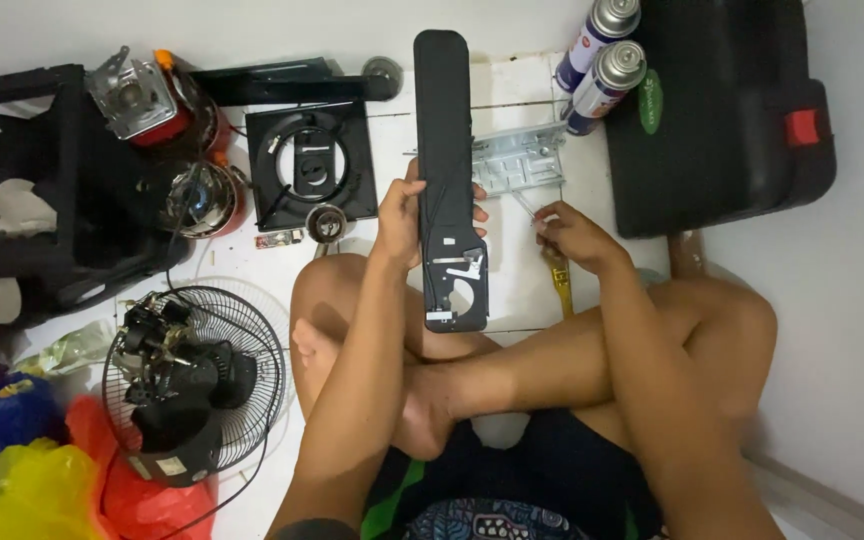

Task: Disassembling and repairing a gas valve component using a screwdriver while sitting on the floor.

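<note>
Panel: long black plastic housing panel [444,170], centre of the frame, held up over the white tiled floor [522,290] above the crossed legs.
Long axis: runs straight up and down the frame; rounded plain end points to the top edge, the end with the round cut-out and white fittings points down toward the lap.
Left hand: left hand [399,222] clamped on the panel's left edge, just above that lower end, fingers wrapped round the back.
Right hand: right hand [570,235] right of the panel and apart from it, fingers pinched together on a thin screwdriver [556,275] with a yellow handle.
Handling: looks light and stiff, a thin shell that could flex; best gripped by the edges near the middle, clear of the wiring.
Nearby: metal bracket [517,160] just beside the panel; two spray cans [602,60] upper right; fan motor in its grille [192,375] lower left.
</note>
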